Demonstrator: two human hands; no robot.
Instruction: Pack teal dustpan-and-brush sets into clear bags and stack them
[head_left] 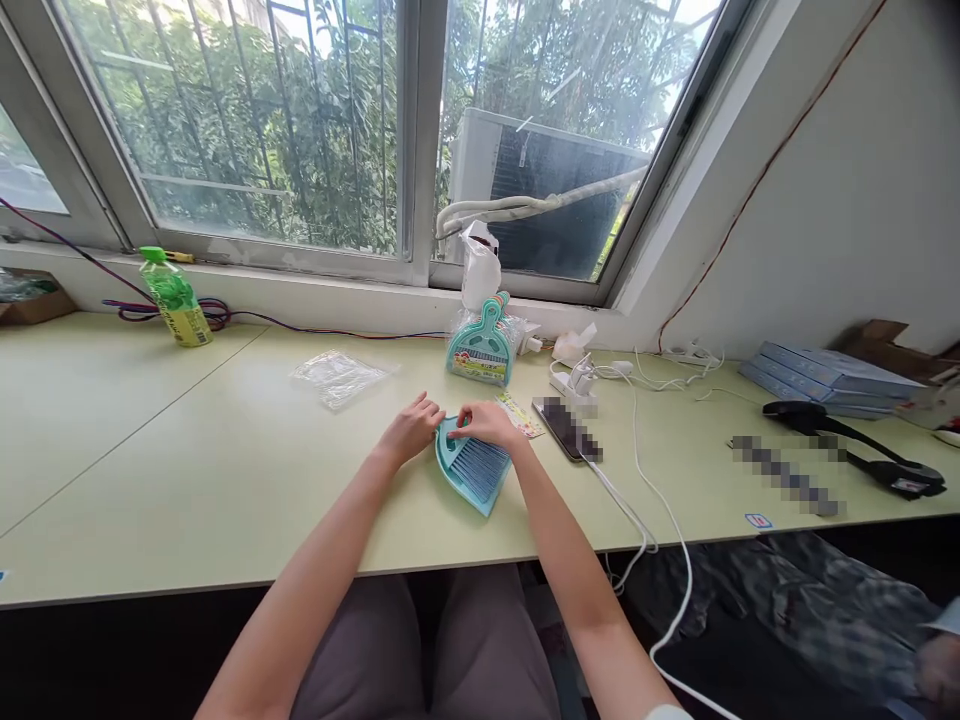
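A small teal dustpan (480,500) lies on the table in front of me, with a matching hand brush (480,465) nested in it, grey-blue bristles facing up. My left hand (411,430) grips the dustpan's handle end from the left, fingers curled at its edge. From the right, my right hand (491,424) is closed in a pinch at the brush's handle, partly covering it. Behind them a stack of similar dustpan sets (480,350) stands upright in clear wrapping. A printed card (520,414) lies just beyond my right hand.
Left are a crumpled clear plastic bag (341,378) and a green-capped bottle (178,300). On the right lie a phone (568,430) on a white cable, a power strip (574,385), a black strap-like device (855,450) and blue boxes (821,375). Another person's hand (939,668) shows at lower right.
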